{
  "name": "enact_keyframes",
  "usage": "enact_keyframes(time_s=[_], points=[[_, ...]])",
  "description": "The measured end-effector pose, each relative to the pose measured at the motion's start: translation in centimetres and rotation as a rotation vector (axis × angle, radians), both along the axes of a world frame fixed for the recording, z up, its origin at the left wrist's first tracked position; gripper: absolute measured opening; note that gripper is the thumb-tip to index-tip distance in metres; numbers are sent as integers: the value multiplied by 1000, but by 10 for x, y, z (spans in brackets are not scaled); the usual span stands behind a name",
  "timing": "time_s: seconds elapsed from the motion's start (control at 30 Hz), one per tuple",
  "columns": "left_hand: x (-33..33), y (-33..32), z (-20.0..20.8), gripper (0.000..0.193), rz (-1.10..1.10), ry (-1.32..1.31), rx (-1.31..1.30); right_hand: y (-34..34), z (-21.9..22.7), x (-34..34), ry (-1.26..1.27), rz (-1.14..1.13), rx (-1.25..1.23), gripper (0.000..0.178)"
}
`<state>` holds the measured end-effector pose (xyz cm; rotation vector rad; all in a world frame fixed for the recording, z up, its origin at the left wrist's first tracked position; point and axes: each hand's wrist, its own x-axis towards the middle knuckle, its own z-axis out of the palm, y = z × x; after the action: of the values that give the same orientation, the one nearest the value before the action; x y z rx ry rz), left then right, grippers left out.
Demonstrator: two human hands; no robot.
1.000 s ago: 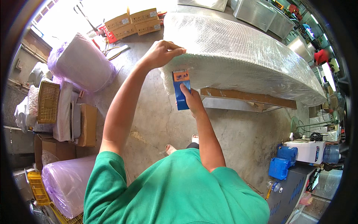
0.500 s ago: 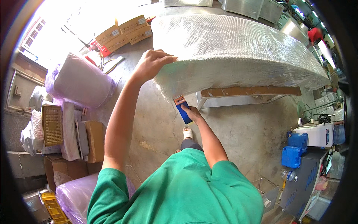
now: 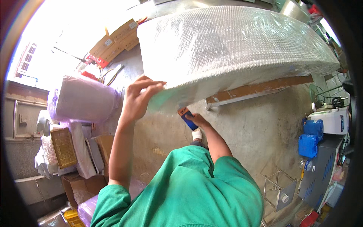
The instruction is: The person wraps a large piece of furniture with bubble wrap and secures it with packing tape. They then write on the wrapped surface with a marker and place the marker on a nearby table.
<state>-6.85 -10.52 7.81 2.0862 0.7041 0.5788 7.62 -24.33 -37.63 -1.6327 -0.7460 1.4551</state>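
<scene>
A large long object wrapped in bubble wrap [image 3: 234,41] spans the upper middle, resting on a stand with a brown-topped rail [image 3: 261,87]. At its near left corner my left hand [image 3: 138,96] is closed, fingers bent over the edge of the wrap. Below that edge, my right hand [image 3: 198,120] grips a flat blue tool with an orange end, which looks like a tape dispenser [image 3: 188,118]. The orange end points up toward the underside of the wrapped object. My left fingertips partly hide the corner.
Cardboard boxes [image 3: 115,39] stand at the far left. A purple-wrapped roll [image 3: 85,99], a yellow basket [image 3: 63,147] and a brown carton [image 3: 85,189] are at my left. At my right are blue jerrycans [image 3: 309,145], a dark panel [image 3: 321,178] and a metal frame [image 3: 285,195].
The wrapped object appears closer and tilted in view. My left hand has shifted left and down in view, still at its corner. The right hand keeps the blue tool under the edge.
</scene>
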Motion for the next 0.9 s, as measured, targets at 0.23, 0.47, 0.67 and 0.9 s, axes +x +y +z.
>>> enact_keyframes(time_s=[0.23,0.47,0.67,0.9], points=[[-6,-4,-2,21,46,-74,-139,-6,15,-16,161,-51,-2,63],[-3,8,13,22,-76,41,-79,-7,9,-43,406,-267,-73,67],[-4,15,17,18,-134,5,26,-14,42,-65,847,-621,-298,63],[16,80,13,28,-567,-2,30,-57,18,-113,841,-764,-166,50]])
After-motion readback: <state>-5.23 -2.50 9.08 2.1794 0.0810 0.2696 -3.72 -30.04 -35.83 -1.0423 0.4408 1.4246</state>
